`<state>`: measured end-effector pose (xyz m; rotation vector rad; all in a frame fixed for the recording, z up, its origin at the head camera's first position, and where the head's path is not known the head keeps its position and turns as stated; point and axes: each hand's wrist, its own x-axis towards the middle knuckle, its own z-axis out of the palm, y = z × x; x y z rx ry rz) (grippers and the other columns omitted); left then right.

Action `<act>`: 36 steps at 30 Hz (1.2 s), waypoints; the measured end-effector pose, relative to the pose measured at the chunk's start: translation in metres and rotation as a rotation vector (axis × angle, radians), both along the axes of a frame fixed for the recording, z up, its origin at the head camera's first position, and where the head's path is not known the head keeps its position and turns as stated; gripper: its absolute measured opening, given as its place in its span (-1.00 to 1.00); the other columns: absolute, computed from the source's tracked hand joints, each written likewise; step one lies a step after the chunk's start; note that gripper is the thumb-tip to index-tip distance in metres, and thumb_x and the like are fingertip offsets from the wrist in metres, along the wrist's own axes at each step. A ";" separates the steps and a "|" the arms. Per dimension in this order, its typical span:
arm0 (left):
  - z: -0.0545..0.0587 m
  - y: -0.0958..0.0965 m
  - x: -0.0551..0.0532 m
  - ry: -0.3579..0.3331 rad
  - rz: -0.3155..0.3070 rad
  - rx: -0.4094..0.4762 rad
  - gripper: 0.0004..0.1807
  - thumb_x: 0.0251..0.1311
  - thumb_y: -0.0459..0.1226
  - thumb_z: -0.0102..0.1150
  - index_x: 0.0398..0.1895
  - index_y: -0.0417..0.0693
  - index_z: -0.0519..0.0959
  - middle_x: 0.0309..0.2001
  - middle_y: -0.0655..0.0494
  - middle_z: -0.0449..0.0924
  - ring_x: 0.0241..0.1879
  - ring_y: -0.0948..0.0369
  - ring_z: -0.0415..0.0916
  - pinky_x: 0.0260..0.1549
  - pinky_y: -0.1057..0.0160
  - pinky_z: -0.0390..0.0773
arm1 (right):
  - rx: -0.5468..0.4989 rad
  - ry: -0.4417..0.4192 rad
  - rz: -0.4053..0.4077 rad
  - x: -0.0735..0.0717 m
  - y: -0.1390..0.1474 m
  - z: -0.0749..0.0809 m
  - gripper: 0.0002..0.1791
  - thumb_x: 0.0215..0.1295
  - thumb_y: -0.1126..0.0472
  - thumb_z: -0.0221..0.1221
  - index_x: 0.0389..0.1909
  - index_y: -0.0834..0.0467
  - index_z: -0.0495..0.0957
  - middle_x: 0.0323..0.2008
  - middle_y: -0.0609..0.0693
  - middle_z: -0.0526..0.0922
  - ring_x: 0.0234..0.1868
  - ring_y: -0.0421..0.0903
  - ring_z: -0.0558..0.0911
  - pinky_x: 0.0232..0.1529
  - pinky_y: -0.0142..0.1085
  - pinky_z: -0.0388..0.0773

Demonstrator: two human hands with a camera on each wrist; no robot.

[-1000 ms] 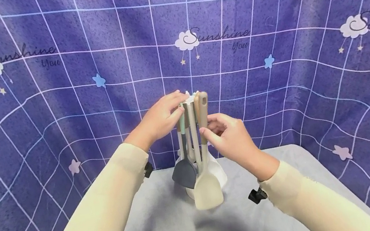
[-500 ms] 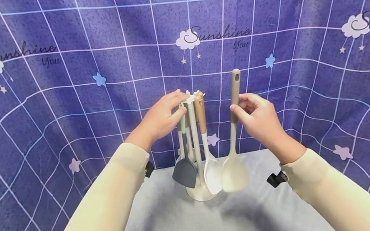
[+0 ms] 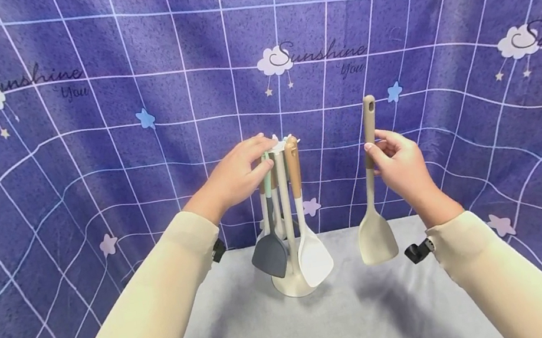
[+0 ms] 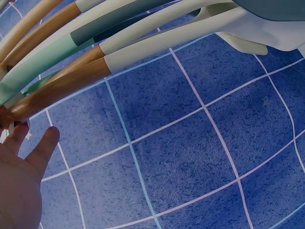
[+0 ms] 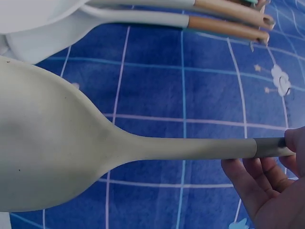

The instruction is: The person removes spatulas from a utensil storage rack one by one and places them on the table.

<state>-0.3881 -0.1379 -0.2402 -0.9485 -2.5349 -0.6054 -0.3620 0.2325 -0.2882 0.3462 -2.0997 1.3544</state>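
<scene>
The right hand pinched a beige spatula by its handle, blade down, well to the right of a pale utensil stand. The left hand, fingers extended, rested at the stand's top. A dark turner and a white turner hung there over a grey tabletop.

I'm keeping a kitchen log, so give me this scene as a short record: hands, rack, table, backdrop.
Left hand: at the top of the rack
Right hand: holds the beige spatula by its handle, blade down
Beige spatula: apart from the rack, above the table
On rack: dark spatula, white spatula, others partly hidden
Table: grey, under the rack
Backdrop: purple-blue, gridded
</scene>
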 end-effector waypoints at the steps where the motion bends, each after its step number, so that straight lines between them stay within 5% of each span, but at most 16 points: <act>1: 0.000 0.000 0.000 0.001 0.000 0.001 -0.38 0.74 0.02 -0.05 0.74 0.17 0.44 0.80 0.01 0.28 0.84 -0.03 0.11 0.80 -0.30 0.12 | 0.006 -0.010 -0.007 -0.002 0.002 -0.001 -0.44 0.73 0.04 0.26 0.57 0.20 0.58 -0.05 0.22 0.83 -0.24 -0.48 0.74 -0.28 -0.47 0.81; 8: 0.000 -0.001 0.001 0.008 0.000 0.003 -0.38 0.73 0.01 -0.03 0.74 0.16 0.44 0.80 0.02 0.27 0.84 -0.05 0.11 0.80 -0.30 0.12 | 0.025 -0.082 -0.063 -0.014 0.023 -0.007 -0.40 0.76 0.00 0.21 0.64 0.18 0.51 0.10 0.42 0.79 -0.29 -0.51 0.68 -0.30 -0.49 0.80; 19: -0.002 -0.002 0.000 0.003 -0.013 0.017 -0.38 0.71 -0.01 0.01 0.73 0.12 0.45 0.80 -0.01 0.27 0.84 -0.05 0.10 0.81 -0.30 0.11 | 0.143 -0.132 -0.207 -0.039 0.070 -0.027 -0.41 0.76 0.01 0.18 0.61 0.23 0.53 -0.26 0.06 0.74 -0.60 -0.45 0.61 -0.46 -0.53 0.63; 26: -0.004 0.000 0.000 0.009 -0.004 0.024 -0.38 0.71 -0.01 0.01 0.73 0.15 0.45 0.80 0.02 0.29 0.85 -0.02 0.10 0.80 -0.29 0.14 | 0.254 -0.165 -0.287 -0.049 0.096 -0.045 -0.42 0.76 0.02 0.15 0.57 0.29 0.55 -0.27 0.13 0.74 -0.49 -0.37 0.55 -0.38 -0.51 0.51; 32: -0.003 0.001 0.002 0.005 -0.004 0.027 -0.37 0.70 -0.02 0.01 0.75 0.15 0.44 0.80 0.01 0.28 0.85 -0.04 0.09 0.80 -0.29 0.14 | 0.332 -0.233 -0.301 -0.054 0.115 -0.062 -0.40 0.79 0.04 0.07 0.61 0.34 0.48 -0.04 0.41 0.84 -0.24 0.14 0.80 -0.03 -0.02 0.75; 36: -0.003 0.002 0.002 0.005 -0.012 0.029 -0.37 0.70 -0.02 0.02 0.74 0.14 0.44 0.80 -0.02 0.29 0.85 -0.07 0.09 0.80 -0.30 0.13 | 0.381 -0.289 -0.296 -0.058 0.128 -0.074 -0.38 0.81 0.04 0.00 0.61 0.38 0.44 0.07 0.49 0.79 0.06 0.43 0.77 0.26 0.33 0.67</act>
